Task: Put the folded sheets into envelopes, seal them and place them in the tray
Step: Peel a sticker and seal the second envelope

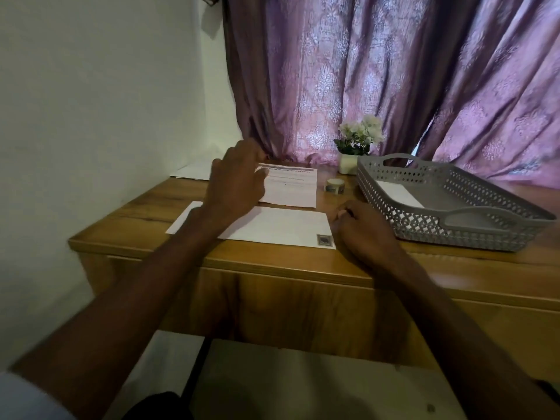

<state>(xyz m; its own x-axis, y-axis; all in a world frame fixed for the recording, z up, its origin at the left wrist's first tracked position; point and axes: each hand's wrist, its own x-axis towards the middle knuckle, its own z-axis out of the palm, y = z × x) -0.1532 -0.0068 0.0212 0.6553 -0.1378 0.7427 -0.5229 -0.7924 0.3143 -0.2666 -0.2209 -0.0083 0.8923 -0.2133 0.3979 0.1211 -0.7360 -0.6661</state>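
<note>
Nearest the person, an envelope [272, 227] is lying flat along the front of the desk [303, 268], a stamp at its near right corner. The right hand [362, 230] is resting just beside that corner, fingers loosely curled and holding nothing, fingertips touching or almost touching the envelope's right edge; which, I cannot tell. The left hand [235, 180] is reaching over the envelope, fingers extended and relaxed, hovering at or lying on the left end of a folded sheet [291, 186] with printed lines; it is gripping nothing that I can see.

The step in hand seems to be picking up the sheet for this envelope. Next, the left hand needs to pinch the sheet's edge and lift it, while the right is steadying the envelope and opening its flap, which is not showing from here.

To the right, a small roll [334, 186], probably tape or stickers for sealing, is sitting between sheet and tray [454, 228]. The tray is already holding one white envelope [400, 194]. Farther back, more paper [194, 171] is lying by the wall, and a flower pot [351, 162] is standing against the curtain [363, 71].
</note>
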